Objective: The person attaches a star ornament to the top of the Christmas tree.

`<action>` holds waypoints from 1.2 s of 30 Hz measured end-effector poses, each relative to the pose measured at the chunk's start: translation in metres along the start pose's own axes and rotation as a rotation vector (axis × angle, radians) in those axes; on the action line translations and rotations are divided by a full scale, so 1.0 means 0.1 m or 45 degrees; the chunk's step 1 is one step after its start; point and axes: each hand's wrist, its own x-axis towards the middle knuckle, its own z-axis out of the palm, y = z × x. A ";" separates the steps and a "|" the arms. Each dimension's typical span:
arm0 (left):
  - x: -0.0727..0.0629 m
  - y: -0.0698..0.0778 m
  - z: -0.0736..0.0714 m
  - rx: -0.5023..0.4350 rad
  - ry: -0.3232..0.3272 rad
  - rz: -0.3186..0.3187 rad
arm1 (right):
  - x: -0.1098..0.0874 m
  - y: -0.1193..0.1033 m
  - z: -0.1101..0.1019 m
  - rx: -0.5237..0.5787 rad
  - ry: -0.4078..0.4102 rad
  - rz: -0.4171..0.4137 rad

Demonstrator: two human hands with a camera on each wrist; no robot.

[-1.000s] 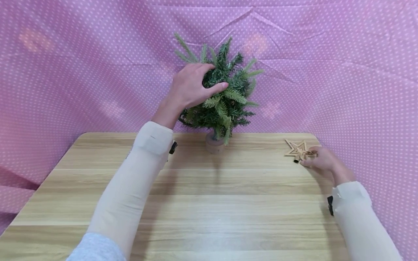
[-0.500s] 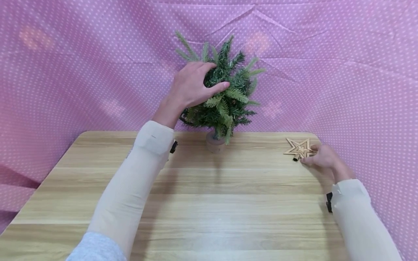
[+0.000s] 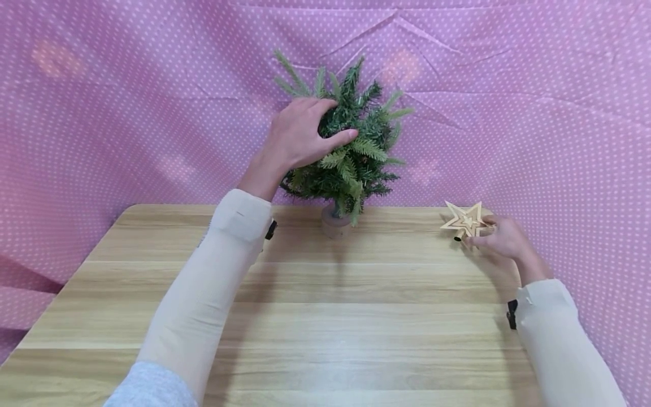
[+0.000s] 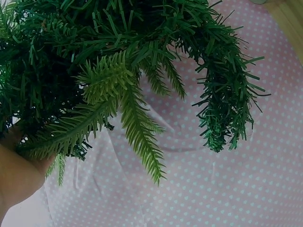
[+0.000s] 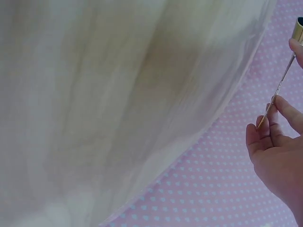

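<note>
Near table's (image 3: 325, 316) far right corner, our right hand (image 3: 503, 236) pinches star (image 3: 467, 219) by its four-o'clock side. Star's body lies toward ten from grip; its short tube (image 3: 460, 233) faces seven. Tree (image 3: 361, 164) stands upright at star's ten. Our left hand (image 3: 297, 133), spread wide, holds upper foliage, partly hidden.

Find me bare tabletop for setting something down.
Widest: the tabletop between the beige sleeves. Another: between the left sleeve and the tabletop's left edge. Crowded: back middle, where the left hand grips the tree, and back right, where the right hand holds the star.
</note>
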 end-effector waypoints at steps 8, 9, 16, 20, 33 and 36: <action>0.00 0.01 0.00 0.025 -0.005 -0.001 | -0.01 -0.08 -0.01 -0.006 0.028 0.005; 0.00 0.01 0.00 0.027 -0.006 -0.001 | -0.01 -0.09 -0.01 0.000 0.040 0.004; -0.02 0.01 0.02 0.030 0.016 -0.013 | -0.01 -0.16 -0.01 0.014 0.130 -0.060; -0.03 0.01 0.03 0.035 0.042 -0.008 | 0.01 -0.20 -0.03 0.023 0.147 -0.080; -0.04 0.01 0.03 0.063 0.069 -0.005 | 0.01 -0.43 -0.09 -0.004 0.264 -0.085; -0.04 0.01 0.03 0.062 0.073 -0.002 | 0.00 -0.49 -0.09 0.004 0.275 -0.078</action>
